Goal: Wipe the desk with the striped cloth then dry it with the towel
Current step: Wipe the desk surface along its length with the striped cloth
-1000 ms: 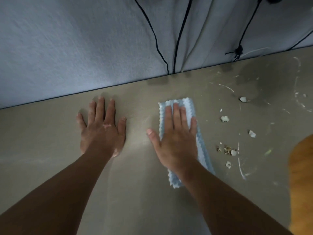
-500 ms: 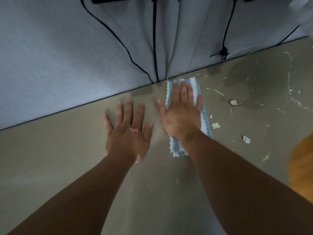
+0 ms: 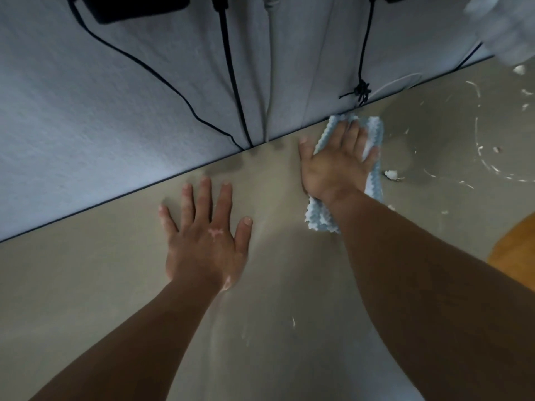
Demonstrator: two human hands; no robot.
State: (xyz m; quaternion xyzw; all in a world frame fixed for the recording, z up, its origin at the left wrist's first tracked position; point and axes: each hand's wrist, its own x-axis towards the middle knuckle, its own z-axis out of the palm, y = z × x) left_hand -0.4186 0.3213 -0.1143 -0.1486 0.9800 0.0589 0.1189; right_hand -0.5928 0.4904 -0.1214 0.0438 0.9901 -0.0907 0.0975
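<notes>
The blue-and-white striped cloth (image 3: 373,180) lies folded lengthwise on the grey desk (image 3: 115,279), its far end at the desk's back edge. My right hand (image 3: 335,163) presses flat on the cloth with straight fingers, covering its middle. My left hand (image 3: 205,238) rests flat on the bare desk to the left, fingers spread, holding nothing. A pale blurred cloth (image 3: 503,27) shows at the top right corner; I cannot tell whether it is the towel.
White crumbs and smears (image 3: 480,146) dot the desk to the right of the cloth. Black cables (image 3: 231,82) hang down the grey partition behind the desk. An orange-brown wooden surface (image 3: 515,256) shows at the right edge.
My right hand has pushed the cloth away from me to the desk's back edge. My left hand stays flat on the desk.
</notes>
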